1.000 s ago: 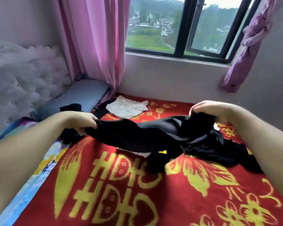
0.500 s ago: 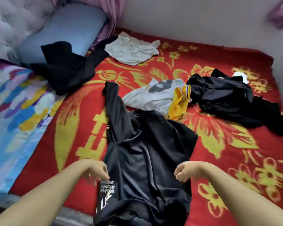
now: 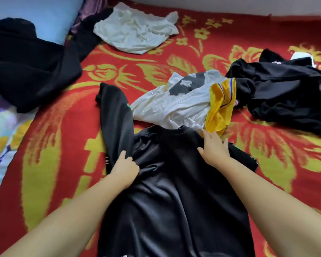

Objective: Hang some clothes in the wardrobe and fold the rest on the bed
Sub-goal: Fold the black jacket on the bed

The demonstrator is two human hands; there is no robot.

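I'm seeing the glossy black shirt (image 3: 174,191) lying flat under both hands on the fuzzy red blanket (image 3: 63,164); left hand (image 3: 125,166) is pinching its sleeve — right hand (image 3: 214,147) is pressing, fingers spread.

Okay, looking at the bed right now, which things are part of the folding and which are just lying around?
In hand:
black shirt
left hand, gripping its sleeve
right hand, flat on its shoulder

Lying about:
white jersey
yellow garment
white cloth
two black heaps
blue pillow
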